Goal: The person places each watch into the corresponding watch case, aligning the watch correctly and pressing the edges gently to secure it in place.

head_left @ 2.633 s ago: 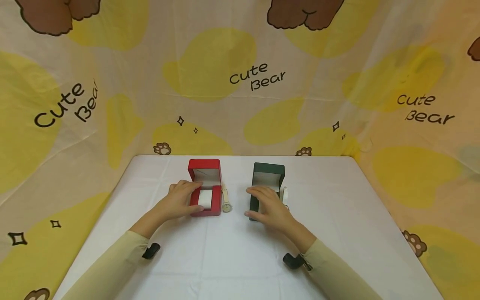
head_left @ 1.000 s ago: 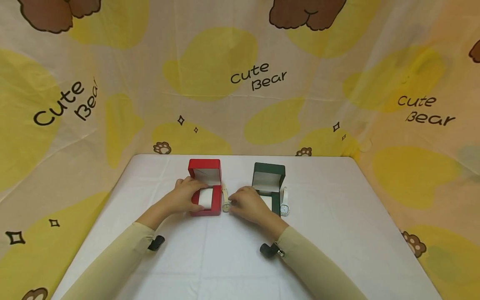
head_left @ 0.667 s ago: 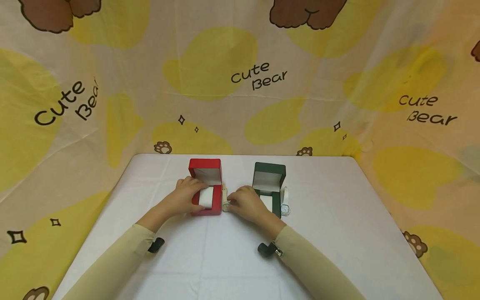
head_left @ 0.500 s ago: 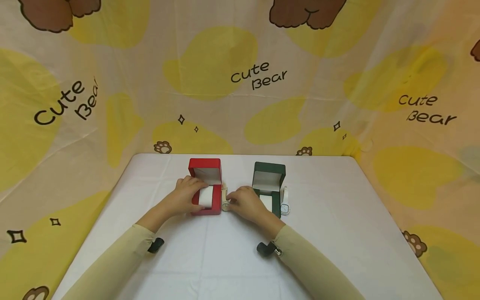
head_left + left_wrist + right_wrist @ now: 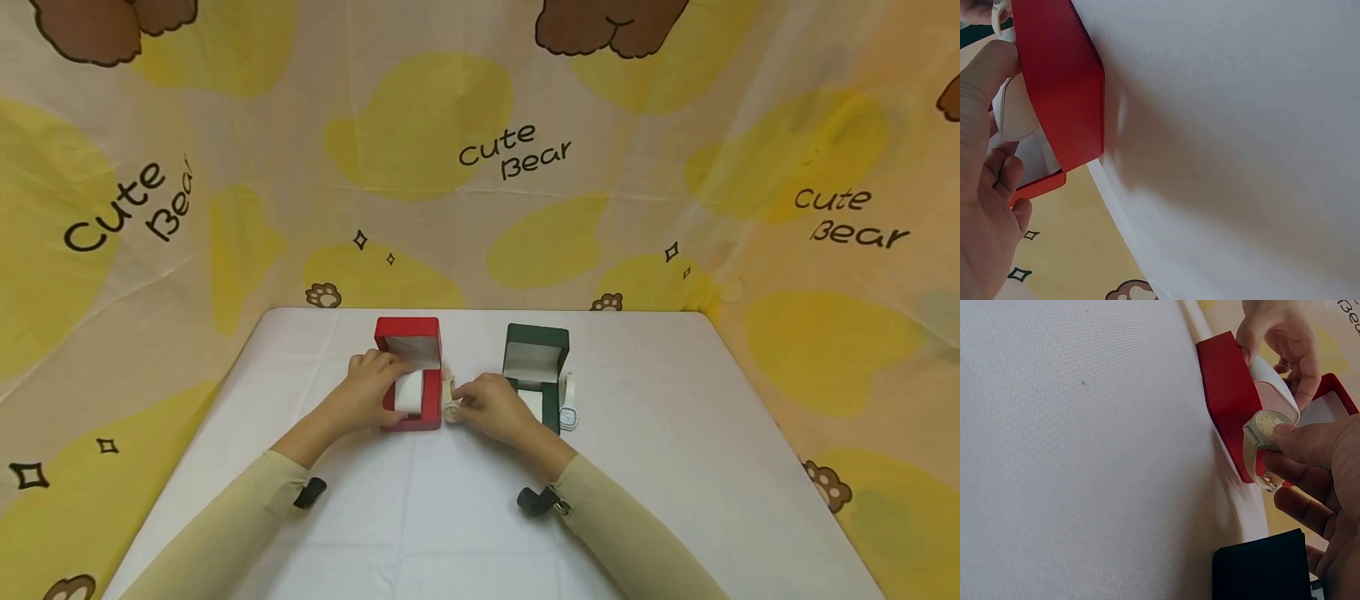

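My left hand (image 5: 366, 393) reaches over the open red watch box (image 5: 432, 402), thumb at the near end and fingers at the far end of the white watch cushion (image 5: 408, 393), which they pinch. In the right wrist view the cushion (image 5: 1274, 394) stands up above the red box's wall. Just right of that box my right hand (image 5: 497, 408) pinches a cream-strapped wristwatch (image 5: 1266, 428), its thumb at the edge of the round dial. The watch's strap hangs down with the buckle toward the fingers. The red box's lid (image 5: 408, 329) stands raised.
Beside and partly behind my right hand is an open green watch box (image 5: 551, 408) with a white cushion (image 5: 530, 404) inside. A white wristwatch (image 5: 569, 417) lies against its right side. All of it rests on a white-covered table (image 5: 450, 517), with printed cloth walls (image 5: 420, 125) around.
My right hand has moved left from the green box to the cream watch and taken hold of it. My left hand has shifted slightly, and the red box's cushion sits a little higher.
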Available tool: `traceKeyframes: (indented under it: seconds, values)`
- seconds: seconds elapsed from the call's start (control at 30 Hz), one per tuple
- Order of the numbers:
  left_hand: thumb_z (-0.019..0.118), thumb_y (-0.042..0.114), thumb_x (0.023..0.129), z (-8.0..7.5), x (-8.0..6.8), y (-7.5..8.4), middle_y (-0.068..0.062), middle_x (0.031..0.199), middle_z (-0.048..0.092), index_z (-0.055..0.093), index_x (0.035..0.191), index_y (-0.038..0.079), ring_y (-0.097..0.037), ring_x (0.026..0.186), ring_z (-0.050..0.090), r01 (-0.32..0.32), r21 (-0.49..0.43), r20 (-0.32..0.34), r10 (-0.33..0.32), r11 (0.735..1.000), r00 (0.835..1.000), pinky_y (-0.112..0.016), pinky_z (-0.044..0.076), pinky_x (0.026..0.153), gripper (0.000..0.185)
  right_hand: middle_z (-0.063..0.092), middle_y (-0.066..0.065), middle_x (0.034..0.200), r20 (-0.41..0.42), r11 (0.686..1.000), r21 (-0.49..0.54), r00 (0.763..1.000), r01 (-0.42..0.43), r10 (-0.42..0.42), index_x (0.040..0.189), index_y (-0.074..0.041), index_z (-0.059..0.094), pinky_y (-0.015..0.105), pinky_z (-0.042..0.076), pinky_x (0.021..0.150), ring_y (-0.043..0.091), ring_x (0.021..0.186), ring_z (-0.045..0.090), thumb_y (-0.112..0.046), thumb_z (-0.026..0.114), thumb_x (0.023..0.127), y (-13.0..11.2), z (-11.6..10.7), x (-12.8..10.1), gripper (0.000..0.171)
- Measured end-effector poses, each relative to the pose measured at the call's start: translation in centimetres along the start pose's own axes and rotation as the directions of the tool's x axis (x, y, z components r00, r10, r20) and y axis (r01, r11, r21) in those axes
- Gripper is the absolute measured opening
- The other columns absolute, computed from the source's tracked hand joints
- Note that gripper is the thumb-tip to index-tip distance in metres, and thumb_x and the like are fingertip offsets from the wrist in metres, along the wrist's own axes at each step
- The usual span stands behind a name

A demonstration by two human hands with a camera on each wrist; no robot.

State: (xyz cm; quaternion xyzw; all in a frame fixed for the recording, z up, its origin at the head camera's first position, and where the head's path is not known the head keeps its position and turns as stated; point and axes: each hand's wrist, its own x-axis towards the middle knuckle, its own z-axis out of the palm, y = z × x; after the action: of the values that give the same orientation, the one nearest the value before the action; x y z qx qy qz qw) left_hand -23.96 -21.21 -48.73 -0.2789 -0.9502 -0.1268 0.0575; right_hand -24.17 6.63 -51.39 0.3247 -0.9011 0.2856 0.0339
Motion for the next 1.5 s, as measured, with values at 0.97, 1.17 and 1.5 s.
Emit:
traceKeyframes:
  seconds: [0.97,1.17,1.5]
  values:
    - [0.093,0.034,0.068,-1.9,-1.5,2.6,-0.006,0.122,0.06,0.055,0.129,0.013,-0.03,0.116,0.045,0.017,-0.099,-0.179,-0.034,0.995,0.983,-0.051,0.028,0.095,0.075,0.068,-0.012,0.091,-0.111,0.955,0.272,0.982,-0.121,0.156,0.113,-0.019,0.078,0.041,0.053,0.084,0.018,0.093,0.065,-0.021,0.081,0.089,0.3,-2.6,-3.8,0.024]
    - [0.091,0.036,0.071,-2.1,-1.9,4.0,-0.006,0.129,0.058,0.055,0.134,0.013,-0.029,0.121,0.044,0.026,-0.075,-0.149,-0.037,0.997,0.988,-0.053,0.028,0.1,0.076,0.067,-0.012,0.09,-0.108,0.934,0.327,0.976,-0.146,0.19,0.111,-0.019,0.078,0.046,0.054,0.087,0.024,0.095,0.065,-0.021,0.081,0.088,-0.4,-3.4,-4.7,0.023]
    - [0.09,0.033,0.071,-1.5,-2.2,6.2,-0.004,0.132,0.057,0.059,0.133,0.018,-0.028,0.127,0.045,-0.058,-0.069,-0.19,0.044,0.996,0.981,-0.055,0.027,0.101,0.071,0.068,-0.015,0.092,-0.113,0.89,0.428,0.968,-0.158,0.226,0.11,-0.023,0.078,0.046,0.044,0.103,0.012,0.109,0.059,-0.019,0.083,0.086,-1.7,-5.1,-6.5,0.024]
